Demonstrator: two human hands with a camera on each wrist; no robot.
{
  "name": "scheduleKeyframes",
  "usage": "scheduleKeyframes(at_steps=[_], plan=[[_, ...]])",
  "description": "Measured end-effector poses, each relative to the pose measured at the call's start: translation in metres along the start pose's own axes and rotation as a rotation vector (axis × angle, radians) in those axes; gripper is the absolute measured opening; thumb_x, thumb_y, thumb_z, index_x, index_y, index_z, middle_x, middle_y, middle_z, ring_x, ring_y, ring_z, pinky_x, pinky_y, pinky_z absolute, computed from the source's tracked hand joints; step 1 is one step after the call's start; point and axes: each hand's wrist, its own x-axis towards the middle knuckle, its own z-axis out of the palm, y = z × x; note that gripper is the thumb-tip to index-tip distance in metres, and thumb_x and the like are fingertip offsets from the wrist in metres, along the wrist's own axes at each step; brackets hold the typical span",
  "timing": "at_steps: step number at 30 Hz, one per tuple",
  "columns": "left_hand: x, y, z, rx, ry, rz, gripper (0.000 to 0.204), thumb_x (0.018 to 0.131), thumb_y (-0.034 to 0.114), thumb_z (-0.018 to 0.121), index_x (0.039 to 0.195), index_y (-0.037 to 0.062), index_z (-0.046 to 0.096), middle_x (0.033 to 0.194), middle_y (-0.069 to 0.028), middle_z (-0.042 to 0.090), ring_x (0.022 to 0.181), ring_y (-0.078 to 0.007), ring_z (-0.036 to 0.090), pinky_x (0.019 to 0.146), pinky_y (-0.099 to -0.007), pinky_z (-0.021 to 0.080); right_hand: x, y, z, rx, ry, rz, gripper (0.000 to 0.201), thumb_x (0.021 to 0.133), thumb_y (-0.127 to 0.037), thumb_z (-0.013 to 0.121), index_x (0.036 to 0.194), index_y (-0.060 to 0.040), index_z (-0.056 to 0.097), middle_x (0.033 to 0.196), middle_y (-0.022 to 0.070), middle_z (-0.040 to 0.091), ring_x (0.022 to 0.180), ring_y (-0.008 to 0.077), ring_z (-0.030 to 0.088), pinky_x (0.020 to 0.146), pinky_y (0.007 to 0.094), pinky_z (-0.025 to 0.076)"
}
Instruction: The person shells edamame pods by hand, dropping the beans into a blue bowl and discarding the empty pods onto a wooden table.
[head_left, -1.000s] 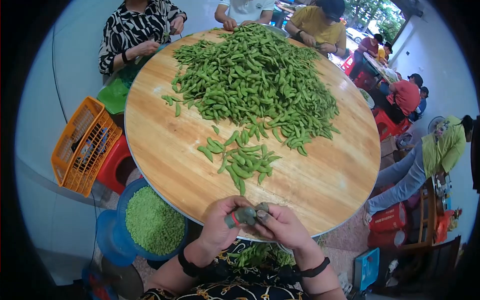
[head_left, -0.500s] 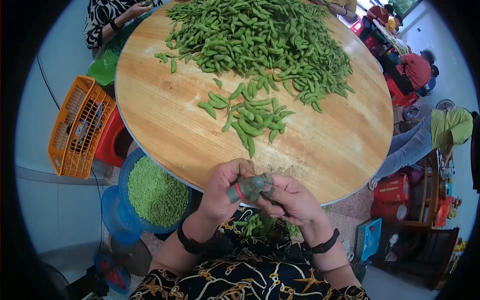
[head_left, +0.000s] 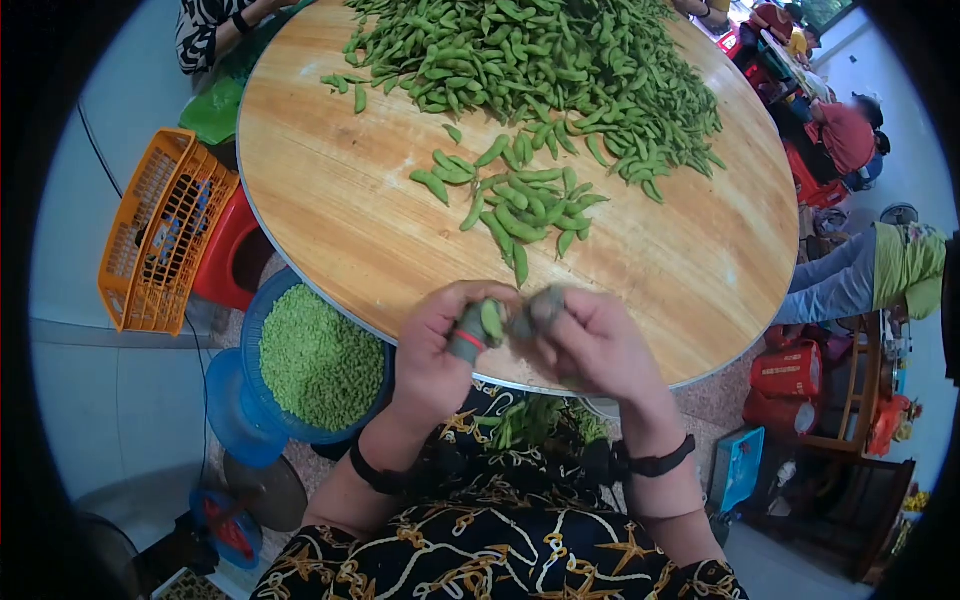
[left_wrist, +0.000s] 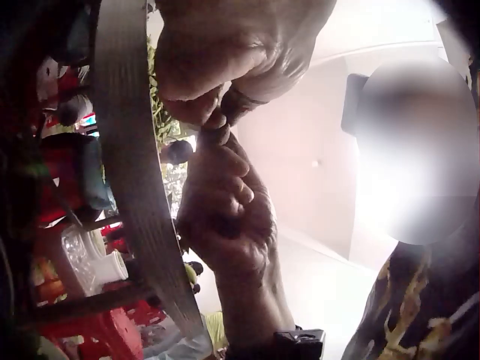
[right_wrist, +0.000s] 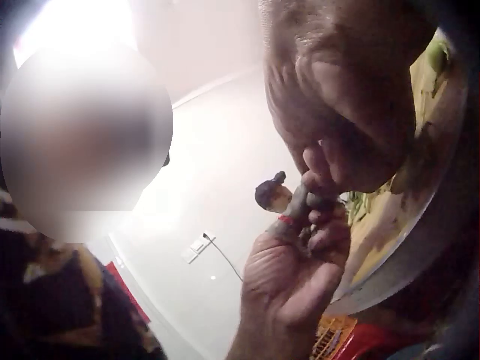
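Note:
My left hand (head_left: 425, 350) pinches a green soybean pod (head_left: 492, 320) between thumb and fingers, over the near table edge. A grey-green finger cover (head_left: 467, 345) with a red band sits on its thumb. Right beside it, my right hand (head_left: 600, 340) has curled fingers, blurred at the tips; I cannot tell what they hold. Both hands meet at the fingertips in the right wrist view, the left hand (right_wrist: 296, 274) below. A small group of pods (head_left: 525, 215) lies ahead on the round wooden table (head_left: 330, 200), in front of a large heap of pods (head_left: 540, 75).
A blue basket (head_left: 375, 385) of shelled green beans (head_left: 315, 355) stands at lower left. Beside it are a red stool (head_left: 222, 265) and an orange crate (head_left: 165, 235). More pods (head_left: 525, 420) lie below the table edge, near my lap. Other people (head_left: 845, 135) sit at the right.
The head view has tilted down, so the table and my hands appear higher. A green pod now shows at my left thumb, and the right fingers have drawn slightly apart from it.

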Motion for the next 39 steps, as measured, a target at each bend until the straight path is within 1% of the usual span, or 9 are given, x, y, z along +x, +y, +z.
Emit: scheduleKeyframes(at_steps=[2,6,7,10,13,16,21,26,39], plan=[[0.002,0.002,-0.01,-0.028,-0.031,-0.01,0.038,0.075,-0.012,0.044,0.107,0.0003,0.059,0.093,-0.0045,0.06,0.085,-0.0121,0.056,0.075,-0.0256,0.045,0.018,-0.002,0.004,-0.748,0.387,-0.373,0.018,0.085,-0.018,0.057,0.079,-0.0014,0.054,0.058,0.0139,0.057,0.05,0.0285,0.057,0.046,0.0352,0.044],[0.0,0.014,0.0,0.422,-0.207,-0.053,0.026,0.08,-0.001,0.056,0.105,0.0029,0.061,0.085,-0.0068,0.06,0.072,-0.0164,0.057,0.068,-0.0271,0.047,0.034,0.001,0.01,-1.149,0.426,-0.315,0.019,0.08,-0.018,0.061,0.078,-0.001,0.052,0.061,0.0222,0.056,0.06,0.0394,0.058,0.054,0.0451,0.047],[0.003,0.015,-0.002,0.632,-0.203,0.153,0.027,0.079,-0.001,0.061,0.107,0.0018,0.061,0.08,-0.0048,0.06,0.076,-0.01,0.057,0.066,-0.0207,0.045,0.035,0.003,0.01,-1.136,0.447,-0.314,0.021,0.078,-0.018,0.062,0.077,-0.0006,0.051,0.06,0.0216,0.056,0.06,0.0386,0.058,0.055,0.0455,0.047],[0.004,0.028,0.002,0.623,-0.09,0.055,0.032,0.076,-0.002,0.064,0.107,0.0035,0.061,0.08,-0.0068,0.058,0.072,-0.0143,0.057,0.063,-0.0232,0.046,0.027,0.009,0.006,-1.086,0.485,-0.334,0.022,0.076,-0.018,0.063,0.076,0.0012,0.052,0.061,0.0227,0.056,0.061,0.038,0.058,0.054,0.0438,0.047],[0.005,0.023,0.014,0.594,-0.054,0.156,0.035,0.074,-0.004,0.065,0.107,0.0031,0.06,0.08,-0.0073,0.056,0.067,-0.0157,0.055,0.06,-0.0251,0.045,0.015,0.019,-0.004,-0.368,0.28,-0.261,0.016,0.078,-0.013,0.063,0.078,0.0022,0.058,0.06,0.0062,0.058,0.051,0.0134,0.053,0.049,0.0282,0.042],[0.007,0.011,0.015,0.748,-0.1,0.317,0.036,0.072,-0.006,0.065,0.107,0.0027,0.059,0.082,-0.0077,0.054,0.067,-0.0153,0.055,0.06,-0.0242,0.044,0.001,0.013,-0.006,-0.178,0.157,-0.043,0.017,0.082,-0.015,0.062,0.08,0.0011,0.058,0.063,-0.0019,0.055,0.055,0.0046,0.047,0.048,0.0221,0.038],[0.008,0.021,0.013,0.273,-0.005,-0.119,0.012,0.079,0.004,0.061,0.091,0.0024,0.061,0.079,-0.0036,0.063,0.076,-0.0113,0.058,0.069,-0.026,0.046,-0.009,0.004,0.001,0.021,0.14,-0.055,0.018,0.092,-0.02,0.053,0.09,-0.0025,0.056,0.064,-0.0032,0.05,0.058,0.0032,0.044,0.049,0.0202,0.035],[0.008,0.018,0.011,0.368,0.095,-0.091,0.011,0.081,0.003,0.061,0.092,0.0003,0.059,0.082,-0.0033,0.062,0.078,-0.0091,0.056,0.07,-0.0238,0.046,-0.018,0.0,0.001,0.089,-0.131,0.0,0.027,0.097,-0.027,0.04,0.089,-0.004,0.051,0.066,-0.003,0.048,0.055,0.0044,0.04,0.051,0.0181,0.033],[0.006,0.012,0.022,0.214,0.129,0.008,0.012,0.081,0.005,0.064,0.091,0.0,0.06,0.082,-0.003,0.062,0.077,-0.0085,0.056,0.071,-0.0239,0.046,-0.018,0.002,0.003,-0.013,-0.112,-0.09,0.023,0.095,-0.013,0.043,0.078,-0.0021,0.053,0.063,-0.002,0.049,0.054,0.0042,0.042,0.049,0.0201,0.035]])
